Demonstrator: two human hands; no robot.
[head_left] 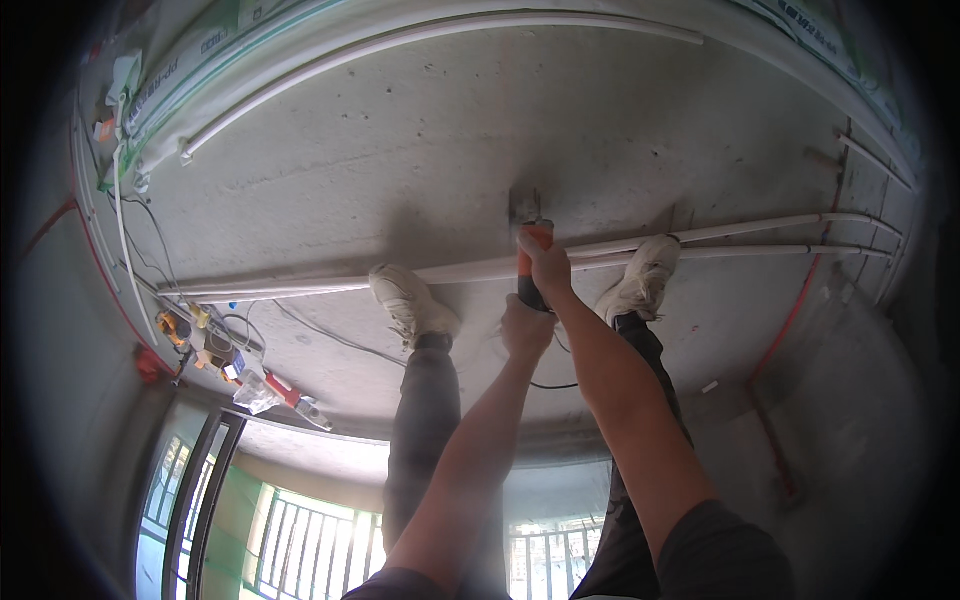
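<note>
Both my hands grip a corded power tool (536, 236) with an orange front and a black rear, held in line with my arms. My right hand (549, 264) is closed round the orange front part. Lower down, my left hand (527, 325) wraps the black rear end and is slightly smeared. The tool's greyish head meets the concrete floor (440, 140) at a dark patch; its exact shape is too blurred to tell. A black cord (556, 387) runs across the floor behind my wrists.
White pipes (480, 271) cross the floor by my shoes (412, 303). Another pipe (480, 20) lies farther off near wrapped white bundles (200, 70). Left are several tools and boxes (218, 352) and a red-handled tool (285, 389). Barred windows (310, 540) stand at the bottom.
</note>
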